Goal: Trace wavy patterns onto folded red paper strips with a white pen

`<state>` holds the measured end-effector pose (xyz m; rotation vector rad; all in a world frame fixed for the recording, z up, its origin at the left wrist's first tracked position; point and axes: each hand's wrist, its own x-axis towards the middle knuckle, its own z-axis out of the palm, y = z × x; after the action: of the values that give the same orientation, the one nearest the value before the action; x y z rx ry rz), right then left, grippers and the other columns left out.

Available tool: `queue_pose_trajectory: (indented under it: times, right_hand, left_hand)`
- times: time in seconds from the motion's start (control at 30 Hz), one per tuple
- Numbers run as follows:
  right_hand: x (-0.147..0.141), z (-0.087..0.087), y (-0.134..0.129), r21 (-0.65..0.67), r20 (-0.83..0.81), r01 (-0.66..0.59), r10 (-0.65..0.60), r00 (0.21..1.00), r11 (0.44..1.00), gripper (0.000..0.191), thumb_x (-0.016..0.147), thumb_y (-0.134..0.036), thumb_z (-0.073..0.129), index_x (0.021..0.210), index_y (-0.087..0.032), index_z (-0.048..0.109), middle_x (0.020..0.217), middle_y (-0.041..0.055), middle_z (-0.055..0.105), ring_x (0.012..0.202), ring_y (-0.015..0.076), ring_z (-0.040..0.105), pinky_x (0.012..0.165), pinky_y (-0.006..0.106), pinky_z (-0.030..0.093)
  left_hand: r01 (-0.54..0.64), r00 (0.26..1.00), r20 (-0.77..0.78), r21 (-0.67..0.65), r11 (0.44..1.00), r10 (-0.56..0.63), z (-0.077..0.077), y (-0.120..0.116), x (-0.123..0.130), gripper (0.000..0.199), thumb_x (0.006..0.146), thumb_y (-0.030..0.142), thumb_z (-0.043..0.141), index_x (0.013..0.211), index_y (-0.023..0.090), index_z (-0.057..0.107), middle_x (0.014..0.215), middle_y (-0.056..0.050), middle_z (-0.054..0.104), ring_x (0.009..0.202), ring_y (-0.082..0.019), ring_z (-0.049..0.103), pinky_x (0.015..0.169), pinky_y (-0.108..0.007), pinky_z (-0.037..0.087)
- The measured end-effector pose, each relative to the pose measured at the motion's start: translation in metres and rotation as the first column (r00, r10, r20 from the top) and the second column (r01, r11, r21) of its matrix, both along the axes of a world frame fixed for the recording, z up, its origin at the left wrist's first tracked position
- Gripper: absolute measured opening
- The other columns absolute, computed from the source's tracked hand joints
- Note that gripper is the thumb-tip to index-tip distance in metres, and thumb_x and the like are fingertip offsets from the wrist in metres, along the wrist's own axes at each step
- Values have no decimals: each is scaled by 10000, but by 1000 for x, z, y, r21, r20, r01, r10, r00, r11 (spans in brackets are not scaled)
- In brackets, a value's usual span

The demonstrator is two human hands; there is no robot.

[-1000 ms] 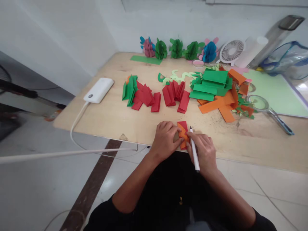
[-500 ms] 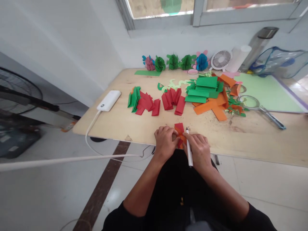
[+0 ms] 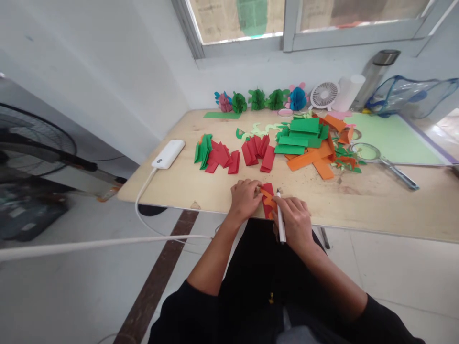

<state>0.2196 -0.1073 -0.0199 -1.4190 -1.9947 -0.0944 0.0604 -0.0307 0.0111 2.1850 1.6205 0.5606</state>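
Note:
At the table's front edge lies a folded red paper strip, with an orange paper cutout on top of it. My left hand is closed at the left end of the orange cutout, its fingertips pinching or pressing there. From the other side, my right hand grips a white marker that stands nearly upright, dark tip pointing away from me. That hand's thumb and index finger also touch the right end of the orange cutout. Its lower fingers are partly hidden.
Folded red papers, green papers and orange strips lie beyond my hands. A magnifying glass is at right, a white power bank at left. Paper honeycomb figures and a small fan stand along the wall.
My left thumb has drawn back from the middle of the orange cutout, so more of it and of the red strip shows. The right hand keeps the marker. The view has tilted slightly.

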Motion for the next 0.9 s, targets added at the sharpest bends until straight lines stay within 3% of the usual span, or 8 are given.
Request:
queue_pose_trajectory:
  times: [0.1, 0.27, 0.53, 0.7, 0.9]
  right_hand:
    - [0, 0, 0, 10, -9, -1, 1, 1000, 1000, 324, 920, -153, 526, 1234, -165, 605, 921, 77, 719, 912, 249, 590, 798, 375, 392]
    - [0, 1, -1, 4, -3, 7, -7, 1000, 1000, 292, 934, -179, 529, 1211, -164, 617, 918, 79, 721, 908, 248, 591, 787, 373, 393]
    - [2, -1, 1, -9, -50, -4, 4, 999, 1000, 295, 937, -225, 524, 1211, -186, 625, 934, 87, 723, 907, 252, 617, 782, 379, 431]
    - [5, 1, 2, -76, -280, 45, -65, 958, 996, 246, 907, -301, 556, 1113, -201, 647, 924, 86, 722, 829, 228, 644, 780, 368, 489]
    - [9, 7, 1, -236, -558, 62, -187, 809, 970, 232, 870, -369, 575, 1028, -215, 644, 786, 15, 708, 627, 158, 627, 619, 285, 505]
  left_hand:
    - [52, 997, -57, -36, 998, -54, 6, 9, -2, 60, 795, 176, 663, 839, 216, 665, 869, -27, 654, 912, -230, 574, 886, -403, 437]
    - [89, 992, -81, -64, 994, -94, 10, 12, -5, 61, 779, 149, 648, 754, 204, 640, 852, -35, 646, 937, -250, 569, 888, -422, 436]
    - [116, 992, 66, -79, 990, -111, 10, 4, -13, 115, 797, 138, 580, 711, 207, 611, 782, -2, 697, 805, -195, 634, 775, -340, 497]
    - [167, 968, 198, -43, 985, -155, 25, 3, -12, 78, 794, 169, 601, 724, 201, 612, 753, 11, 705, 746, -162, 661, 753, -295, 523]
    - [219, 925, 311, 36, 975, -219, 45, 3, -2, 49, 840, 192, 590, 825, 186, 636, 865, 0, 726, 816, -138, 678, 792, -256, 537]
